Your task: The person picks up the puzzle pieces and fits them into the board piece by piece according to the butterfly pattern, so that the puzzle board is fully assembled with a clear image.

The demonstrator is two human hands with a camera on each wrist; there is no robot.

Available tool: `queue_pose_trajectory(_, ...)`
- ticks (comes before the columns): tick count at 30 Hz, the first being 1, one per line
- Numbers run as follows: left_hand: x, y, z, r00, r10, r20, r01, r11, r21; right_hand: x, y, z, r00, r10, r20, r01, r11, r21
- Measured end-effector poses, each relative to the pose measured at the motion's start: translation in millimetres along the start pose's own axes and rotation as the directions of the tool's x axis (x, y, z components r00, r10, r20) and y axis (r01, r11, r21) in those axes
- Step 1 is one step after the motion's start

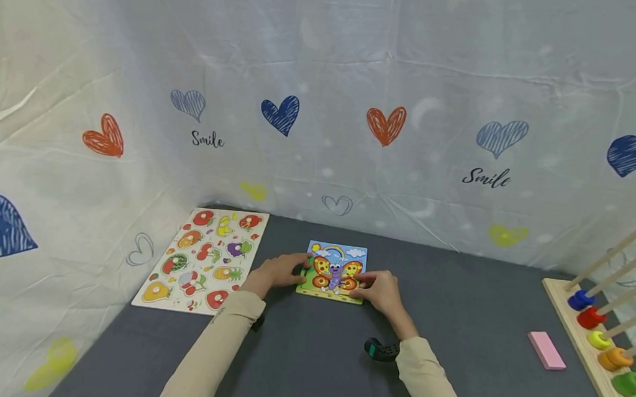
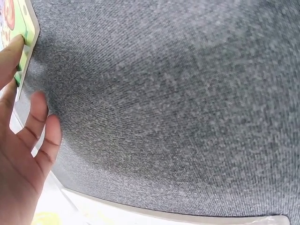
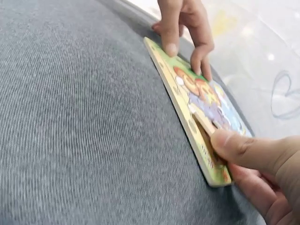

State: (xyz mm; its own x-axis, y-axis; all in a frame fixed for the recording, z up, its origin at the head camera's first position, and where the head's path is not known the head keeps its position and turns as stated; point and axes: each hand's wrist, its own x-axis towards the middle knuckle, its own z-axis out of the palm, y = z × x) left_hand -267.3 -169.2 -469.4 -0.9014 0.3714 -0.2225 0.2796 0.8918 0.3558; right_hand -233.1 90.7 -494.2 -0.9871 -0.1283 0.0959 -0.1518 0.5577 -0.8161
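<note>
A square butterfly puzzle (image 1: 336, 273) lies on the dark cloth between both hands. My right hand (image 1: 382, 293) is at its lower right corner. There it pinches a puzzle piece (image 3: 204, 121) between thumb and fingers, and the piece is tilted up out of the board, baring the recess under it. At the board's left side is my left hand (image 1: 280, 271), its thumb and a fingertip touching the surface near the edge. The other fingers of the left hand stay off the board, loosely bent, in the left wrist view.
A larger fruit puzzle board (image 1: 180, 300) lies to the left, partly behind the left forearm. On the right are a pink block (image 1: 547, 350) and a wooden peg stand (image 1: 598, 376) with coloured rings. A curtain printed with hearts (image 1: 328, 68) hangs behind the table.
</note>
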Motion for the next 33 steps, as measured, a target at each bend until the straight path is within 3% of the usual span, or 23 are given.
queue_pose_trajectory(5,0.4,2.3,0.8,1.000,0.013,0.007,-0.012,1.000,-0.013,0.1,-4,0,0.999,0.034,-0.005,-0.034,0.997,-0.068)
queue_pose_trajectory(19,-0.6,-0.2,-0.3,1.000,0.002,-0.005,-0.002,1.000,-0.003,-0.8,-13,3,1.000,-0.017,0.011,0.018,0.990,-0.137)
queue_pose_trajectory(26,-2.5,-2.4,0.4,1.000,0.006,-0.008,-0.006,1.000,0.003,-3.1,-12,4,1.000,-0.017,0.004,0.017,0.995,-0.098)
queue_pose_trajectory(33,-2.2,-1.5,-1.8,1.000,0.015,-0.002,-0.015,1.000,-0.005,-4.8,-2,4,0.993,-0.076,-0.088,0.078,0.997,0.015)
